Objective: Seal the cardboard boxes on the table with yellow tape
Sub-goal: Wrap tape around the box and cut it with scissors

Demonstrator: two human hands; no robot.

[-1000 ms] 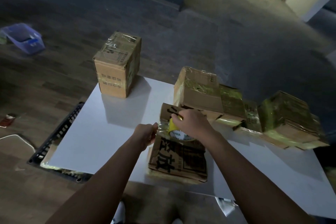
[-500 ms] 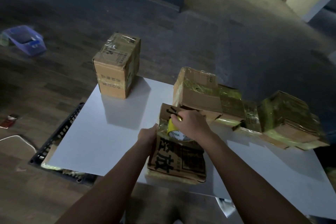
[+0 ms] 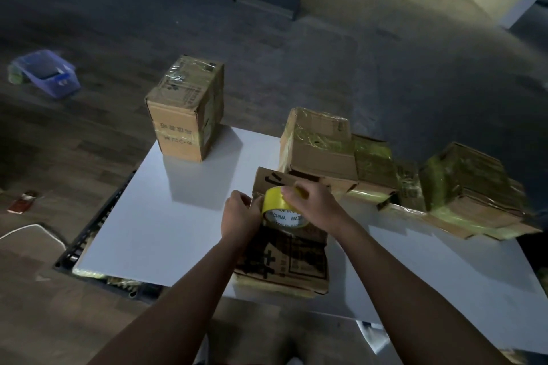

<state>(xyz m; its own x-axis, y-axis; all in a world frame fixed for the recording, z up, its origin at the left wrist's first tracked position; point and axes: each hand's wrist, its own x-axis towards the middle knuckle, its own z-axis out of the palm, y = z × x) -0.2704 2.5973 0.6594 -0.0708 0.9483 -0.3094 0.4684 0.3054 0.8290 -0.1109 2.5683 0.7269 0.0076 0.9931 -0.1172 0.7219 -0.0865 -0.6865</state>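
Tape roll [image 3: 281,210] on the far half of the printed box [image 3: 284,258], which lies flat at the near edge of the table [image 3: 166,216]. Clamped from above by the right hand [image 3: 314,204], fingers curled over the rim, cardboard core facing back toward the camera. Left hand [image 3: 240,216] right up against the roll at its 9 o'clock, curled round the box's left edge. Can't tell whether it's also pinching the loose tape end, too dim and tucked in.

Long axis of the box running 12 to 6, so probably a pull toward 6 o'clock along the top, left hand pinning the start. No reach needed for the roll, with the right hand on it.

Around it: taped boxes [image 3: 320,145] butted up at 12 to 1 o'clock, seemingly touching the printed box's far end, so little room to start past that edge. More yellow-wrapped ones [image 3: 468,187] piled at 3 o'clock, well apart. Tall box [image 3: 184,109] alone at 11 o'clock, shiny tape on it, colour hard to call. Blue bin [image 3: 47,72] on the floor off at 10. Looks like an open run toward 6.
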